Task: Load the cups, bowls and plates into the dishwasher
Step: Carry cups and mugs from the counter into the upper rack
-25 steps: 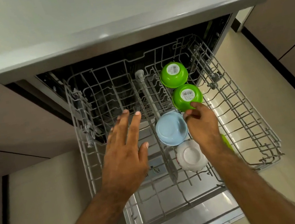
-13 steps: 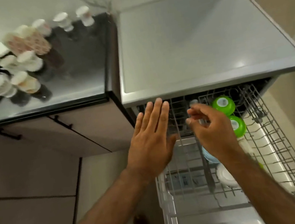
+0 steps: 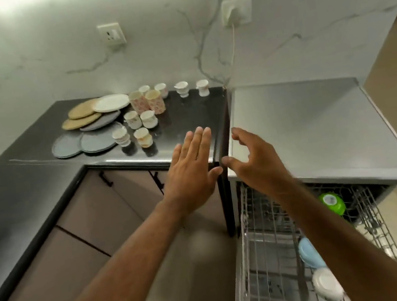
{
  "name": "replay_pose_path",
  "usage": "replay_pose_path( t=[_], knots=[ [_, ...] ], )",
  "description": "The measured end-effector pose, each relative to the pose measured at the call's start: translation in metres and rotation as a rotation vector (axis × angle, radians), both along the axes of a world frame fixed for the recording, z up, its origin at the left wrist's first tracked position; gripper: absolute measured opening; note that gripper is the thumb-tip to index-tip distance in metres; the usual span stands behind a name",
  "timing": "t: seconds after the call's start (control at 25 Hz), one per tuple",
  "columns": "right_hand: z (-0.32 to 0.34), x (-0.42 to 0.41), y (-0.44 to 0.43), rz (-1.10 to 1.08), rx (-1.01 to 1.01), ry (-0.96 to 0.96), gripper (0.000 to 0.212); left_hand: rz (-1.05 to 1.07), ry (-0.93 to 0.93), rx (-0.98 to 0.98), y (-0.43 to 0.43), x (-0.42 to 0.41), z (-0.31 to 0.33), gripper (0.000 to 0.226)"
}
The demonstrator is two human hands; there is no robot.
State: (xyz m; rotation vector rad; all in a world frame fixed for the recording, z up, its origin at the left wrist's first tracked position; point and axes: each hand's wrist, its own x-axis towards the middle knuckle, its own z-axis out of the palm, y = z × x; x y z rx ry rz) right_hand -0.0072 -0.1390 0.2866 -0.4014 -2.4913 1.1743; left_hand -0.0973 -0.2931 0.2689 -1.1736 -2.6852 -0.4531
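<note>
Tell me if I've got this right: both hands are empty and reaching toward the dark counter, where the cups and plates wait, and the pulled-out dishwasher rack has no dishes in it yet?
Not quite. The head view shows the rack already holds bowls: a green bowl, a light blue bowl and a white bowl. The rest stands: the left hand and right hand are empty, reaching toward the dark counter with its cups and plates.

The right forearm [image 3: 337, 232] hid part of the dishwasher rack [image 3: 260, 258] and covered the edges of the blue bowl [image 3: 309, 255] and white bowl [image 3: 326, 284]. The green bowl [image 3: 332, 202] sat half under the dishwasher top. The cups' [image 3: 142, 136] patterns were too small to read.
</note>
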Motion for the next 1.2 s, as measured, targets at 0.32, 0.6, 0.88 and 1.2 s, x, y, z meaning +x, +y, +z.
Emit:
replay_pose_path(
  t=[0.32,0.6,0.88,1.2],
  knots=[
    [0.028,-0.048,-0.041,0.096,0.075,-0.017,0.078,0.118,0.024,0.050,-0.054,-0.044,0.023,0.090],
    [0.013,-0.126,-0.026,0.079,0.051,-0.074,0.080,0.069,-0.004,0.094,-0.037,-0.136,0.005,0.093],
    [-0.030,-0.300,0.032,-0.097,-0.006,-0.162,0.078,0.097,-0.161,0.116,0.033,-0.320,-0.038,0.090],
    [-0.091,-0.445,0.105,-0.232,-0.030,-0.243,0.077,0.188,-0.406,0.206,0.113,-0.473,-0.103,0.090]
  ],
)
